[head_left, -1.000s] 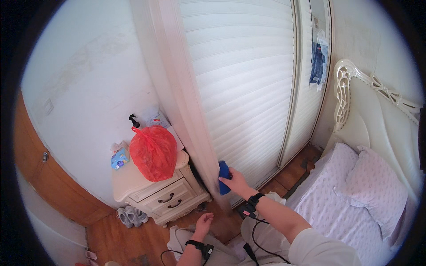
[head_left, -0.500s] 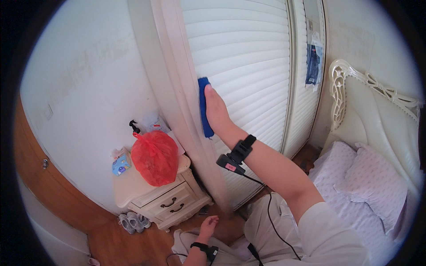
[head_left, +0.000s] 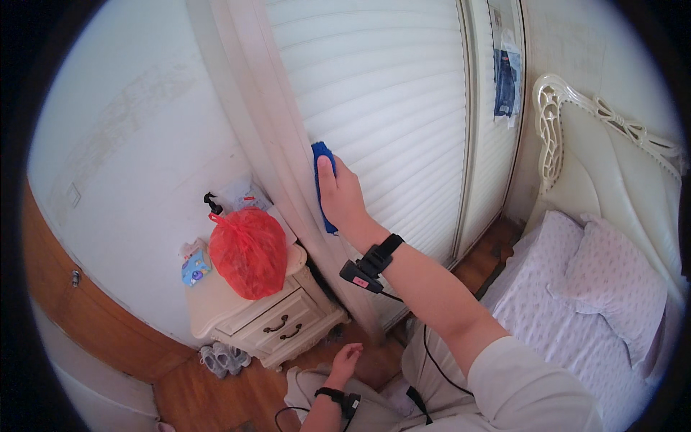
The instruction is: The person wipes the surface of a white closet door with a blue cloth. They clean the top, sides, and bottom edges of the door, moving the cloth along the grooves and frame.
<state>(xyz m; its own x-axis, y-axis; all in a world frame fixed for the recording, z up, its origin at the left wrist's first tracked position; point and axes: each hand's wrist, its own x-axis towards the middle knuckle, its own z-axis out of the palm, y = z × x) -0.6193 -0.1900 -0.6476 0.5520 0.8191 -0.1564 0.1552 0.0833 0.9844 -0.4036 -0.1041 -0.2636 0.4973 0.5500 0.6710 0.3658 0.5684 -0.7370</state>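
Note:
A blue cloth [head_left: 319, 194] is pressed against the pale frame edge of the white slatted wardrobe door [head_left: 389, 108]. My right hand [head_left: 344, 198] is closed on this cloth, with the thumb laid over its near face. The right arm reaches up and forward, a black strapped device at the wrist. Low in front of my lap, my left hand [head_left: 345, 362] hangs with loosely bent fingers and nothing in it. It is nearest to the cream nightstand [head_left: 245, 333], without touching it.
On the nightstand stand a tied red plastic bag [head_left: 248, 252], a blue packet [head_left: 194, 271] and a black spray nozzle [head_left: 212, 203]. Grey shoes [head_left: 224, 358] lie beside it on the wooden floor. A bed with a carved headboard [head_left: 612, 158] and pillows [head_left: 612, 281] is at right.
My right hand has slid a little down the door frame with the blue cloth, and its thumb now shows over it. The view has tilted slightly. The left hand stays low.

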